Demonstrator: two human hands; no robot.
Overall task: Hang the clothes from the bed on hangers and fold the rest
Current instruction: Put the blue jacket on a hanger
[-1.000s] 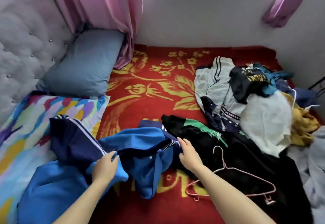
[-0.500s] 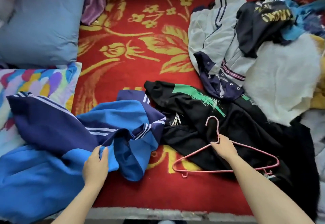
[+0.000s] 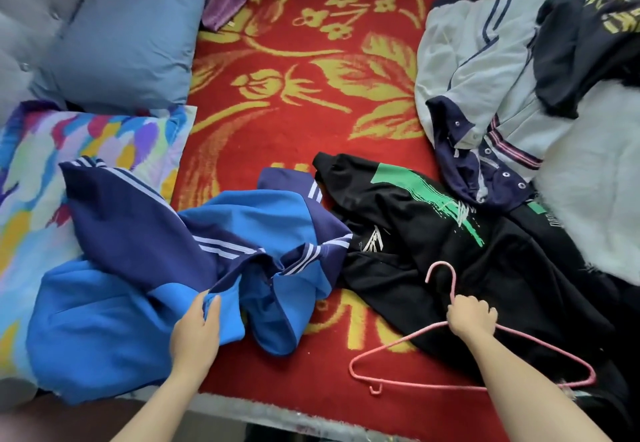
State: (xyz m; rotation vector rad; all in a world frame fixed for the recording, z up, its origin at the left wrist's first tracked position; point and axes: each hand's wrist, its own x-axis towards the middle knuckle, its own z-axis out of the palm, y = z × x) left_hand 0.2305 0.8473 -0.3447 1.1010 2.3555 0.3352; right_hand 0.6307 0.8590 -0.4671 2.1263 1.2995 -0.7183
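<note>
So the pink hanger point(image 3: 454, 284) sits near the front edge of the bed, partly on the black sweatshirt point(image 3: 433, 233) with the green print and partly on the red blanket point(image 3: 277, 122). Its hook points away from us, with the curl opening to the left. The long bottom bar runs left to right, left tip over the blanket, right end on the black fabric.

Our right hand point(image 3: 471, 317) comes in from the lower right, knuckles up, fingers wrapped round the hanger just below the hook. Our left hand point(image 3: 197, 330) reaches up from the bottom edge and pinches a fold of the blue jacket point(image 3: 138, 320), which is crumpled just left of the sweatshirt.
</note>
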